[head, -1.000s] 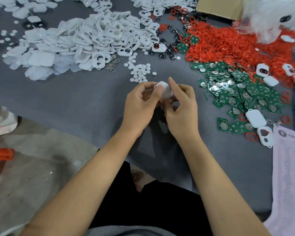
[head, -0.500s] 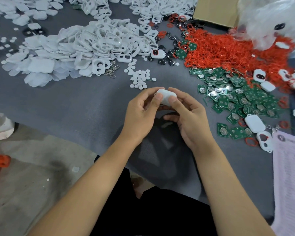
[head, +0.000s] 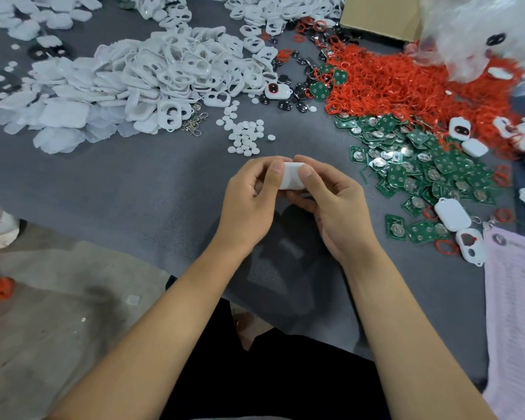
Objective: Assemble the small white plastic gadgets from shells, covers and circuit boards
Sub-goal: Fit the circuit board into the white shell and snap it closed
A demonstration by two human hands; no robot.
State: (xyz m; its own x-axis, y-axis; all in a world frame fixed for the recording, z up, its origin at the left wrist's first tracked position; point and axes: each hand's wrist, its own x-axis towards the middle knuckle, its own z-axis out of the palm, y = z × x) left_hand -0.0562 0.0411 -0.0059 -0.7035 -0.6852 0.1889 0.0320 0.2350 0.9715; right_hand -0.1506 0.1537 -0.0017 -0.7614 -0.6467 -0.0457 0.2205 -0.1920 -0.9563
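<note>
Both thumbs now lie flat on the white gadget [head: 291, 174], left hand [head: 249, 204] and right hand [head: 335, 207] pinching it to snap it shut.

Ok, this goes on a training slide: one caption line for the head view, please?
Both hands pinch a white gadget over the grey table, between white shells and green circuit boards.

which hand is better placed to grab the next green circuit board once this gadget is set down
Probably the right hand. The green circuit boards lie on its side of the table, just beyond it, while the left hand would have to cross over. Both now grip the white gadget.
</note>
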